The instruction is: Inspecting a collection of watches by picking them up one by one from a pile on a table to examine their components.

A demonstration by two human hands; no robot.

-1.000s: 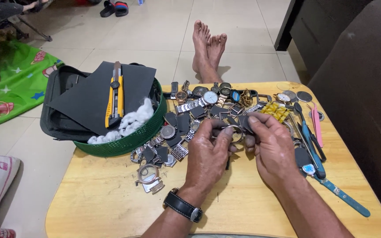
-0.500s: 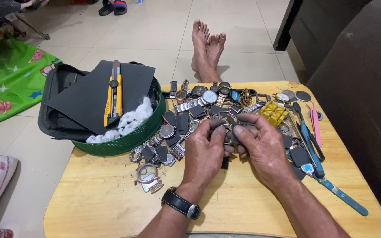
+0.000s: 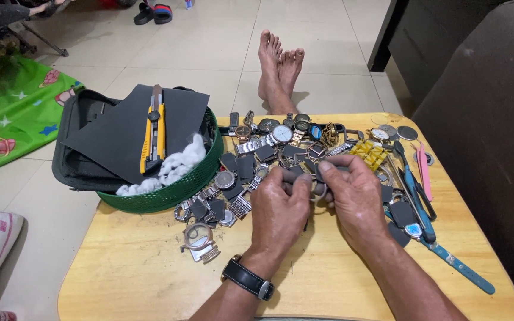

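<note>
My left hand [image 3: 281, 209], with a black wristwatch [image 3: 246, 278] on its wrist, and my right hand [image 3: 357, 199] meet over the middle of a wooden table [image 3: 150, 279]. Both pinch one small dark watch part [image 3: 319, 189] between fingertips and thumbs; most of it is hidden by the fingers. Right behind the hands lies a heap of watches, metal bands and dark square pieces [image 3: 269, 148]. A loose watch case [image 3: 197, 238] lies to the left of my left hand.
A green basket [image 3: 174, 193] at the table's left holds a black sheet, cotton wool and a yellow utility knife [image 3: 153, 128]. Blue-handled tools [image 3: 414, 196] and pink tweezers [image 3: 423, 172] lie at the right. Bare feet [image 3: 279, 68] rest on the tiled floor beyond.
Both hands stay together on the small part with only slight finger movement. The view has shifted a little.
</note>
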